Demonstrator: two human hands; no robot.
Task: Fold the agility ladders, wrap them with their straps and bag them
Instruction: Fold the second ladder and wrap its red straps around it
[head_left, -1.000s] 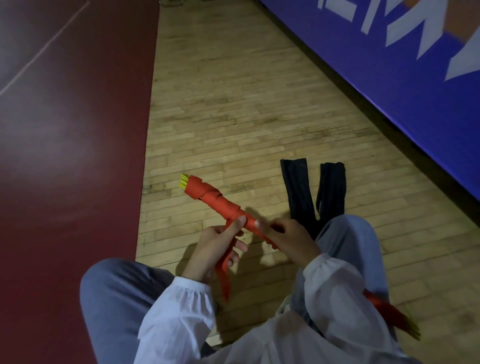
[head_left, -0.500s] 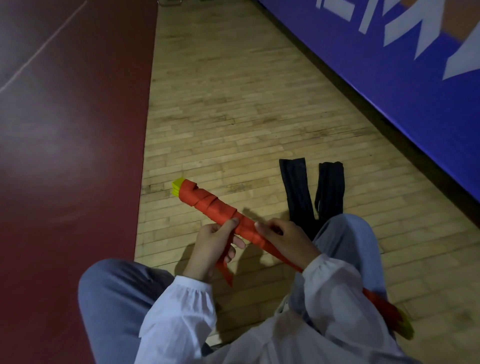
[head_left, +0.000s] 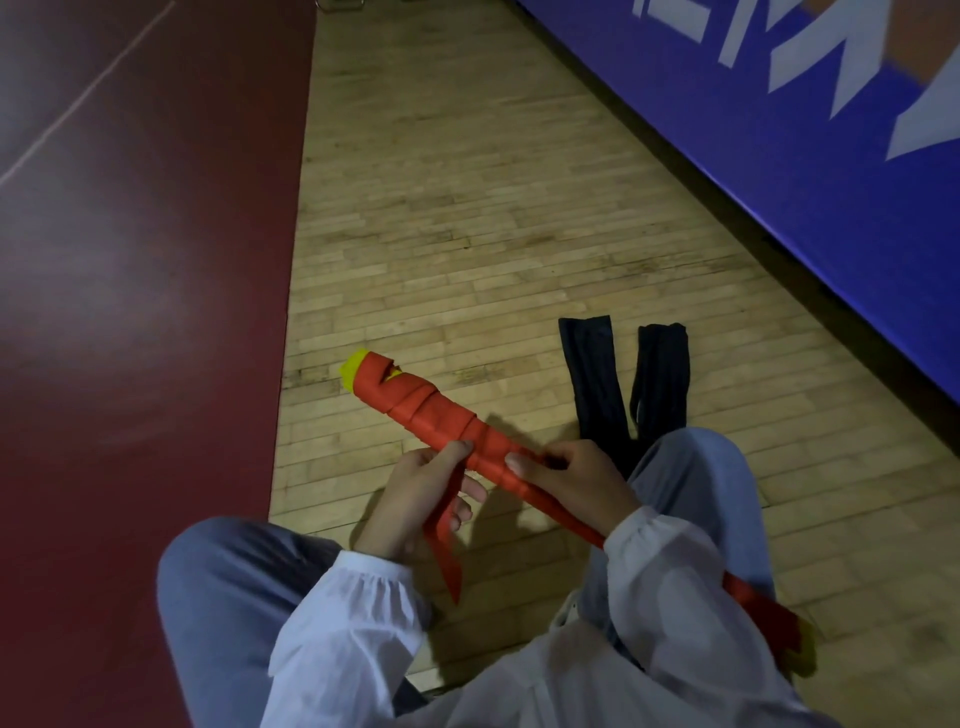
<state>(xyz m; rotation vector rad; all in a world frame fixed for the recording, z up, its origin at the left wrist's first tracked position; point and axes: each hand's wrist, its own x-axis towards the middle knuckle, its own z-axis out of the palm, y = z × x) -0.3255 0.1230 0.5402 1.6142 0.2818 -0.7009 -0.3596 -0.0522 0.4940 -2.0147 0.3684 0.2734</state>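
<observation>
– Two hands in view. State each, then work outward.

– Left hand (head_left: 410, 499): the thumb is pressed on top of the ladder bundle (head_left: 426, 410). The fingers are curled round the loose strap (head_left: 441, 545), which hangs from the grip towards the left knee (head_left: 218, 571). I read this as a tension hold: the thumb pins the last turn so that it cannot slacken while the tail is fed. Right hand (head_left: 576, 483): clamped round the bundle just beside the left hand, thumb on top. I judge that its function is to carry and turn the bundle.

– Location of the bundle?

– Off the floor, slanting between the knees. The far end points away and to the left, with the yellow rung ends (head_left: 353, 366) showing past the red wrapping. The near end passes under the right sleeve (head_left: 675, 571) and reappears beside the right hip. How the near part is wrapped I cannot tell. I judge the step as mid-wrap, with bagging not yet begun.

– Surroundings?

– The black bags (head_left: 592, 384), two of them, lie flat and side by side on the wooden floor (head_left: 467, 234), just beyond the right knee (head_left: 696, 467). I take that position as staging for the bagging step. A dark red court surface (head_left: 130, 312) lies to the left and blue wall padding (head_left: 779, 156) to the right.

– Caution?

– If the left thumb lifts before the tail is secured, I expect the turns to loosen.
</observation>
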